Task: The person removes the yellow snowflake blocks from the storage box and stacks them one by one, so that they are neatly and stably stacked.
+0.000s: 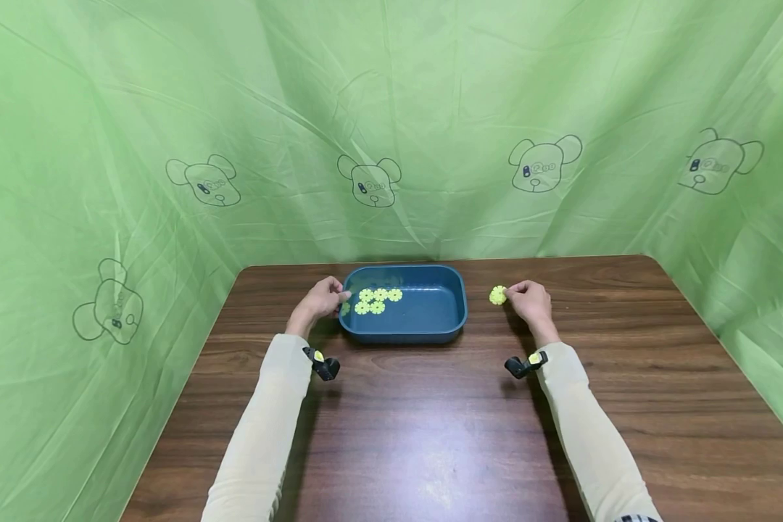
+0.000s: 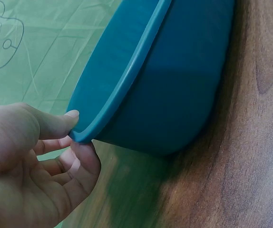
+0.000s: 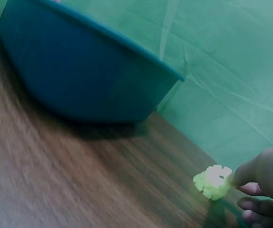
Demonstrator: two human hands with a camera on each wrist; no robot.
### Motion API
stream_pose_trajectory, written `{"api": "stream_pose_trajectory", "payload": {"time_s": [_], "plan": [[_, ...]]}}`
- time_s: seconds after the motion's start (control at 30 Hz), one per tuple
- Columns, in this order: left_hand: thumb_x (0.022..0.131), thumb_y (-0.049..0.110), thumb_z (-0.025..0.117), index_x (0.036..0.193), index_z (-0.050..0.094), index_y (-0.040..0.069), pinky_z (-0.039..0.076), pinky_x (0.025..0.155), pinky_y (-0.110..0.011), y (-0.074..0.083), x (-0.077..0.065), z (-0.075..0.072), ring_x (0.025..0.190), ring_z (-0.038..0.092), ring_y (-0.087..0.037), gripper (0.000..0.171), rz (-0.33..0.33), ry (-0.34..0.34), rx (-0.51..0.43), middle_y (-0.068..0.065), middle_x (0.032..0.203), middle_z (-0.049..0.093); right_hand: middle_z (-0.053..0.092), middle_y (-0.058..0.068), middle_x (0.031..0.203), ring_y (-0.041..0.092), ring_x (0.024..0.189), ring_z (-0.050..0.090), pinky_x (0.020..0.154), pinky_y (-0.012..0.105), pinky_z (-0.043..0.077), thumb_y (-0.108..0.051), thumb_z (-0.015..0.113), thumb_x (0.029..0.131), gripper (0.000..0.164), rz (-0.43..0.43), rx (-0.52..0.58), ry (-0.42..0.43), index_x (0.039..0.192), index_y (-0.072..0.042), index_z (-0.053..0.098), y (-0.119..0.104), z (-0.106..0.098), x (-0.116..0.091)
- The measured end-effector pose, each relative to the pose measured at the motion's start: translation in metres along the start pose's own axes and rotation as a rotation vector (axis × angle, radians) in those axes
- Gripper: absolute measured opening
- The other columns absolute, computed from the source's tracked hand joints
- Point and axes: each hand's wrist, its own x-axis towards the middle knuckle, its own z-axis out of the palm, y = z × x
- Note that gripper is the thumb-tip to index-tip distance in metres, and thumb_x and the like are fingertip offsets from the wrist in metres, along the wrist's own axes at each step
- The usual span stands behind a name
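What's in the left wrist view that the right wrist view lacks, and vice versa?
Left wrist only: left hand pinching the blue tub's rim, the tub's inner wall, a cartoon bear outline.
Right wrist only: right hand pinching at least one yellow flower-shaped piece by its edge.
Both: the tub's outer wall, wood-grain table, green curtain.

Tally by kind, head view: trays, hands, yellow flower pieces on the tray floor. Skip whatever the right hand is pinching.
Blue tray: 1
Left hand and right hand: 2
Yellow flower pieces on tray floor: 5
Total: 8
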Motion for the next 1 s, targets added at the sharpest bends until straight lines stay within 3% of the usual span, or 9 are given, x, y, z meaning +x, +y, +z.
{"api": "stream_pose_trajectory", "payload": {"time_s": [0.43, 0.6, 0.77, 1.0], "plan": [[0.099, 0.021, 0.053, 0.104, 0.043, 0.005, 0.052, 0.083, -0.044, -0.002, -0.001, 0.002, 0.083, 0.053, -0.026, 0.019, 0.002, 0.004, 0.009, -0.01, 0.095, 0.043, 0.064, 0.019, 0.115, 0.041, 0.111, 0.054, 0.095, 0.049, 0.042, -0.027, 0.058, 0.091, 0.027, 0.01, -0.051, -0.002, 0.104, -0.005, 0.068, 0.001, -0.002, 0.001], [0.1, 0.021, 0.052, 0.105, 0.043, 0.005, 0.051, 0.085, -0.045, -0.001, -0.002, 0.003, 0.085, 0.054, -0.027, 0.019, 0.003, 0.005, 0.004, -0.01, 0.095, 0.043, 0.064, 0.017, 0.109, 0.037, 0.107, 0.054, 0.092, 0.047, 0.042, -0.029, 0.059, 0.092, 0.027, -0.003, -0.005, 0.028, 0.104, -0.005, 0.065, -0.001, -0.004, -0.003], [0.1, 0.021, 0.052, 0.104, 0.043, 0.005, 0.052, 0.083, -0.043, -0.001, -0.001, 0.002, 0.086, 0.053, -0.027, 0.018, 0.0, 0.006, 0.014, -0.01, 0.096, 0.044, 0.064, 0.013, 0.101, 0.03, 0.097, 0.056, 0.084, 0.037, 0.042, -0.029, 0.062, 0.09, 0.026, -0.047, 0.064, 0.074, 0.104, -0.007, 0.064, -0.007, -0.005, -0.004], [0.1, 0.02, 0.052, 0.104, 0.043, 0.005, 0.05, 0.088, -0.049, 0.0, 0.0, 0.0, 0.082, 0.051, -0.025, 0.018, -0.01, 0.004, 0.008, -0.011, 0.096, 0.043, 0.065, 0.013, 0.103, 0.025, 0.096, 0.056, 0.082, 0.03, 0.04, -0.028, 0.064, 0.09, 0.027, -0.1, 0.176, 0.077, 0.107, -0.006, 0.063, -0.027, -0.008, -0.012]]}}
